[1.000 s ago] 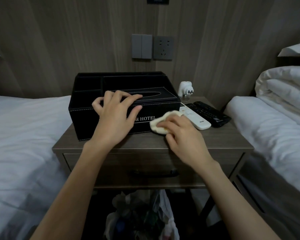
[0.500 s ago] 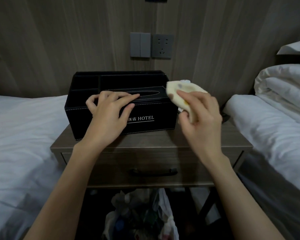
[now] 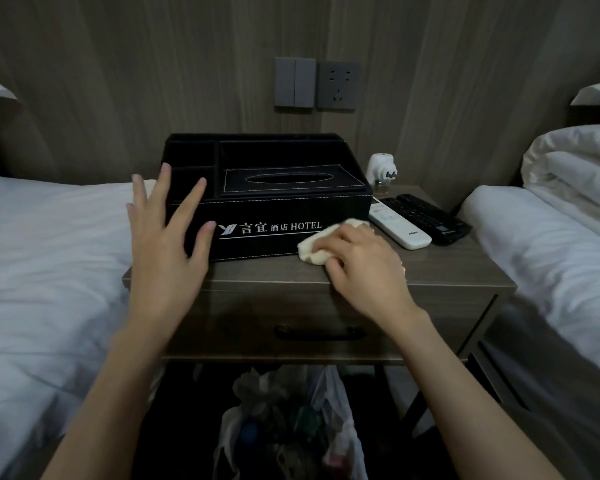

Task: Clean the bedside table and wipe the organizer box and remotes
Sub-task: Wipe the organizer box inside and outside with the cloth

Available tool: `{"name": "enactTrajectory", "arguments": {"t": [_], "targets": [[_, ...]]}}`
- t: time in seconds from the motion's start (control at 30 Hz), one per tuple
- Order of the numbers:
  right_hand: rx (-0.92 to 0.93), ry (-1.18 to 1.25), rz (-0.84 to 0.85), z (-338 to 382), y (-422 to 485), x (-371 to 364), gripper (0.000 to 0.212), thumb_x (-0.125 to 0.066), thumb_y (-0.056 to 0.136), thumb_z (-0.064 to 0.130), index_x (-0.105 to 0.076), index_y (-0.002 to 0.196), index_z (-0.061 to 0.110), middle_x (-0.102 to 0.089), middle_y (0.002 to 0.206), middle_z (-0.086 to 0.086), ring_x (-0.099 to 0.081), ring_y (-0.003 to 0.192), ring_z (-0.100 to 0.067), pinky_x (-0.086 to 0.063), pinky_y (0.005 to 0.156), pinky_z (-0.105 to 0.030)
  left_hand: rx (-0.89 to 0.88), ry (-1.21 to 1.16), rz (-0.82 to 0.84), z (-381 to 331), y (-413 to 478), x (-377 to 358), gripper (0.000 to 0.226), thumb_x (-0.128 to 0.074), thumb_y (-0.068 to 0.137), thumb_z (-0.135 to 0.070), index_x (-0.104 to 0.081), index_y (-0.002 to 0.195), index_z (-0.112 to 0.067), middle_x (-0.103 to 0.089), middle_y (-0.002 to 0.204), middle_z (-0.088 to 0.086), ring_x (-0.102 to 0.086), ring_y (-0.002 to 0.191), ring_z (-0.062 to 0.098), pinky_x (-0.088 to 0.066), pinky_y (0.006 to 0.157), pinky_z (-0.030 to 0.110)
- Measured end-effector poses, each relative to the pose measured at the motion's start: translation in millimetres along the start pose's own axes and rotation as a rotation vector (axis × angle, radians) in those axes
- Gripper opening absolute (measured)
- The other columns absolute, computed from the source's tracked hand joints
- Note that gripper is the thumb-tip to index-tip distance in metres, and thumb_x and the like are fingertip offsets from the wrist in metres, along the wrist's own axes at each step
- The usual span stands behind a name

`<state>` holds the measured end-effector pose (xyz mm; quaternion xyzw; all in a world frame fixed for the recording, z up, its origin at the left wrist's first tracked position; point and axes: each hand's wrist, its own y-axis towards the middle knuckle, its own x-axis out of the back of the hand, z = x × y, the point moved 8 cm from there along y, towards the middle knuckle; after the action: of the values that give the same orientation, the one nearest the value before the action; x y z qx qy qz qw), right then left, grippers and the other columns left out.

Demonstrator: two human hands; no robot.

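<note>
Table [image 3: 447,268]: wood top, one drawer. Box [image 3: 274,209]: on table, rear-left, logo side facing me. My L hand [image 3: 163,251]: fingers straight and spread, holding nothing, at box's front-left corner; contact unclear. My R hand [image 3: 364,268]: fingers curled over cloth [image 3: 314,249]. White remote [image 3: 399,226] and black remote [image 3: 426,216]: side by side, right of box. Cloth: pressed on tabletop by box front, right end.

Hidden and cropped
The right grip [image 3: 364,268] covers most of the cream cloth [image 3: 311,250]; the left grip [image 3: 167,244], fingertips blurred, hides a front corner of the black leather organizer box [image 3: 291,202]; the white plastic bag [image 3: 336,434] leaves the bottom edge.
</note>
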<state>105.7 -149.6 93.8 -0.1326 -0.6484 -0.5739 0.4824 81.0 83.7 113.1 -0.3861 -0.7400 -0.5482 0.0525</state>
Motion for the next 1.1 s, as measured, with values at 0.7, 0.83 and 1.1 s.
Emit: {"name": "enactTrajectory", "arguments": {"t": [0.7, 0.83, 1.1], "targets": [[0.007, 0.229, -0.258, 26, 21, 15, 0.038, -0.057, 0.079, 0.013, -0.066, 0.115, 0.019, -0.065, 0.11, 0.008, -0.057, 0.1, -0.014, -0.047, 0.081, -0.025, 0.222, -0.198, 0.048, 24, -3, 7, 0.055, -0.055, 0.096, -0.026, -0.036, 0.147, -0.032, -0.026, 0.157, -0.002, -0.023, 0.144, 0.009, -0.033, 0.114, 0.043], [0.024, 0.186, -0.177, 24, 20, 7, 0.033, -0.058, 0.078, 0.014, -0.069, 0.109, 0.018, -0.067, 0.105, 0.005, -0.058, 0.097, -0.017, -0.048, 0.078, -0.027, 0.222, -0.186, 0.053, 23, -3, 9, 0.052, -0.055, 0.096, -0.026, -0.038, 0.146, -0.031, -0.027, 0.156, -0.003, -0.024, 0.143, 0.01, -0.03, 0.116, 0.038], [-0.012, 0.27, 0.248, 21, 17, -16, 0.036, -0.051, 0.088, 0.007, -0.068, 0.117, 0.019, -0.064, 0.117, 0.001, -0.052, 0.116, -0.017, -0.044, 0.096, -0.034, 0.23, -0.194, 0.069, 20, -4, 8, 0.054, -0.055, 0.097, -0.024, -0.035, 0.147, -0.03, -0.026, 0.157, -0.002, -0.024, 0.143, 0.009, -0.029, 0.116, 0.038]]}}
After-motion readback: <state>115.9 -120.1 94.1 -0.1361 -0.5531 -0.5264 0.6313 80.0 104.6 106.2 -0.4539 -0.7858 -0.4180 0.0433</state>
